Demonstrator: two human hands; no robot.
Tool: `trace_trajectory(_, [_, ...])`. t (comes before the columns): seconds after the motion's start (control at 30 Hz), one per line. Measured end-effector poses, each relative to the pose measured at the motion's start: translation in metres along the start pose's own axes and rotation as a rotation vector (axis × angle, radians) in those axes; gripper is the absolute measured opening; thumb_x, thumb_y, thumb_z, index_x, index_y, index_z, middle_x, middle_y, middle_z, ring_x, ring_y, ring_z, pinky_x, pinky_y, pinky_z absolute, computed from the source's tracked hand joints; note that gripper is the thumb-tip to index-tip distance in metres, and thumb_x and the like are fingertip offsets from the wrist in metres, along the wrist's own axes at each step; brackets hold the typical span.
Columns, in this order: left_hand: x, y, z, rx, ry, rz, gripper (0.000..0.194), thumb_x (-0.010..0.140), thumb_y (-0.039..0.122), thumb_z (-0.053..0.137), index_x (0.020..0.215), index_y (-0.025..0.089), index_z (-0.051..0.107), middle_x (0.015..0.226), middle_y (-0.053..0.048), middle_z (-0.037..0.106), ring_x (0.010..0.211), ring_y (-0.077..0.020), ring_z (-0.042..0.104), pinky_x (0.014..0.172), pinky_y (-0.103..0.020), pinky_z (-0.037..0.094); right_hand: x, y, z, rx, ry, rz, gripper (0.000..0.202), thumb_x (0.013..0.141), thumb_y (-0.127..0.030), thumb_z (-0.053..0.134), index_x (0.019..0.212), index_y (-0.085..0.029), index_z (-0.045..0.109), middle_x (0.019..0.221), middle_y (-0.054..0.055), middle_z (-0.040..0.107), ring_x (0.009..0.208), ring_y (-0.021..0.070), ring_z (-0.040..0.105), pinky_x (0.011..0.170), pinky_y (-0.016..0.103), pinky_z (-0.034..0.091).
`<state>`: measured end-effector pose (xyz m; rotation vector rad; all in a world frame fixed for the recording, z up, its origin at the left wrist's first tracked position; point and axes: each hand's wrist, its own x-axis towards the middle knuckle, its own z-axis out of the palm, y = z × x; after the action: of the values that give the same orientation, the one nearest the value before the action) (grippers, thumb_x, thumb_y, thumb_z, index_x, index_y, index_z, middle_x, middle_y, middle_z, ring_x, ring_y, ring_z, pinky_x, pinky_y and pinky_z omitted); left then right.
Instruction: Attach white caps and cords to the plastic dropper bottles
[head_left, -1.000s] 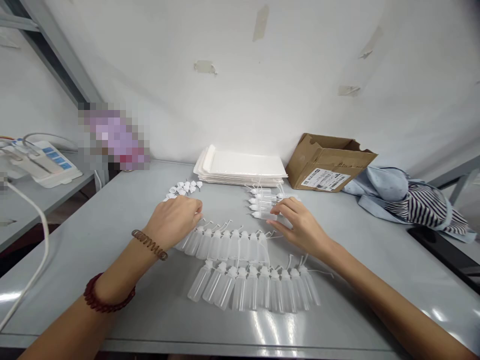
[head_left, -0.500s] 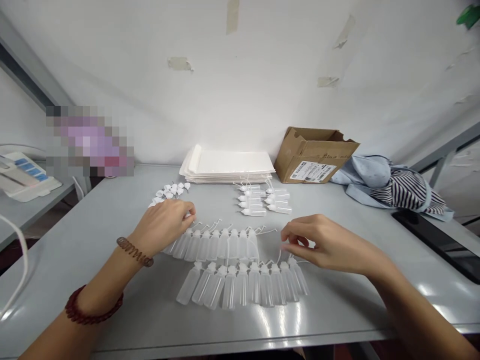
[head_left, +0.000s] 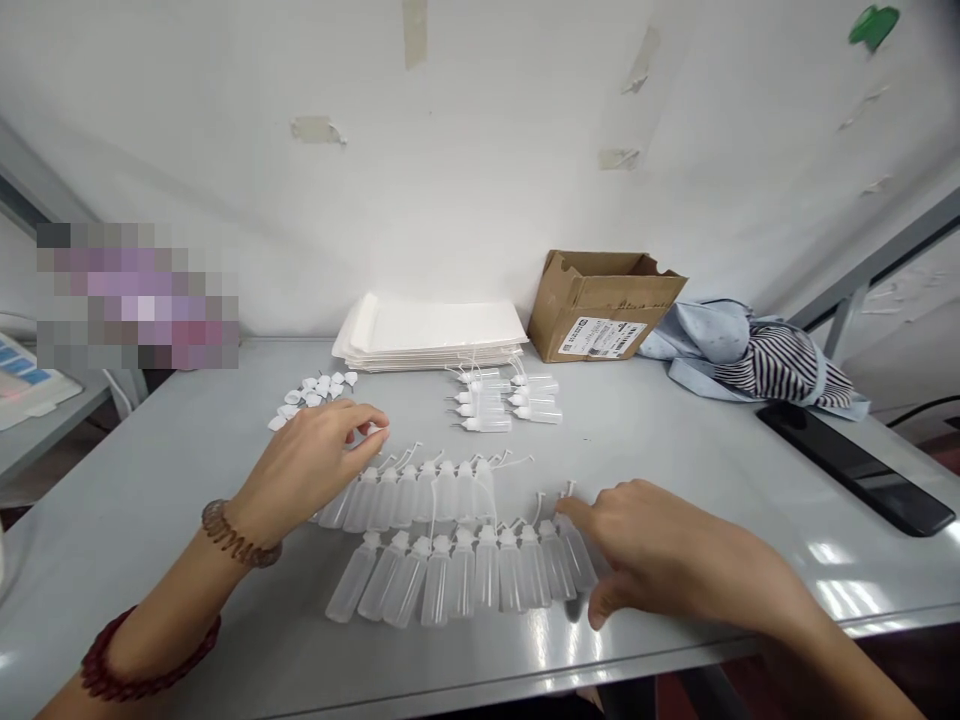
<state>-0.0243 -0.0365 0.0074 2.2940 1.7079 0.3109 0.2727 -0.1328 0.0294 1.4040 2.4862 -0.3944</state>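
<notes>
Two rows of translucent squeeze bottles with thin white stems lie on the grey table. At the right end of the front row [head_left: 486,572], my right hand [head_left: 660,550] reaches around the last bottle [head_left: 575,555], thumb and fingers apart. Over the left end of the back row [head_left: 409,495], my left hand [head_left: 315,455] is pinched at the fingertips on a small white piece, probably a cap. Loose white caps [head_left: 322,386] lie just behind that hand. Several smaller bottles with needle tips [head_left: 484,410] lie farther back in the middle.
White envelopes [head_left: 442,335] are stacked by the wall, beside a cardboard box [head_left: 600,310]. Blue and striped cloth [head_left: 780,365] and a black phone [head_left: 855,468] lie at the right. A pixelated purple shape [head_left: 142,300] is at the left.
My right hand has come down from above the stems to the last front-row bottle, with its thumb and fingers spreading. The whole view has shifted slightly; my left hand stays pinched.
</notes>
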Motion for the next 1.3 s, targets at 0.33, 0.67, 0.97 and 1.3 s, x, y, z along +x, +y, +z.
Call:
trace_trajectory(0.33, [-0.002, 0.002, -0.004, -0.102, 0.037, 0.008, 0.033, 0.081, 0.046, 0.045, 0.089, 0.022, 0.068, 0.089, -0.005, 0.070, 0.078, -0.0224, 0.059, 0.067, -0.031, 0.043, -0.003, -0.003, 0.012, -0.029, 0.085, -0.021, 0.027, 0.065, -0.019, 0.072, 0.089, -0.018, 0.062, 0.065, 0.003, 0.065, 0.059, 0.0246, 0.062, 0.050, 0.029, 0.030])
trace_trajectory(0.67, [-0.002, 0.007, -0.005, -0.372, 0.025, -0.040, 0.030, 0.077, 0.045, 0.056, 0.091, 0.020, 0.067, 0.085, -0.004, 0.070, 0.080, -0.0218, 0.064, 0.073, -0.033, 0.051, -0.004, 0.009, 0.030, 0.013, 0.169, -0.052, 0.031, 0.062, -0.018, 0.067, 0.091, -0.021, 0.057, 0.062, -0.001, 0.062, 0.056, 0.0224, 0.059, 0.049, 0.028, 0.028])
trace_trajectory(0.97, [-0.001, 0.010, 0.000, -0.558, 0.046, -0.057, 0.034, 0.076, 0.042, 0.059, 0.100, 0.019, 0.065, 0.107, -0.006, 0.068, 0.098, -0.0231, 0.064, 0.092, -0.039, 0.050, 0.001, 0.005, 0.006, -0.046, 0.011, 0.041, 0.021, 0.070, -0.023, 0.062, 0.091, -0.017, 0.061, 0.069, 0.005, 0.065, 0.062, 0.0255, 0.062, 0.050, 0.029, 0.030])
trace_trajectory(1.3, [-0.006, 0.019, 0.003, -0.832, -0.140, -0.107, 0.036, 0.072, 0.044, 0.069, 0.102, 0.024, 0.067, 0.114, -0.005, 0.067, 0.109, -0.0255, 0.060, 0.086, -0.033, 0.053, 0.007, 0.014, -0.009, 0.128, 0.464, -0.012, 0.048, 0.085, -0.044, 0.056, 0.123, -0.016, 0.047, 0.086, 0.006, 0.066, 0.063, 0.0171, 0.060, 0.056, 0.028, 0.044])
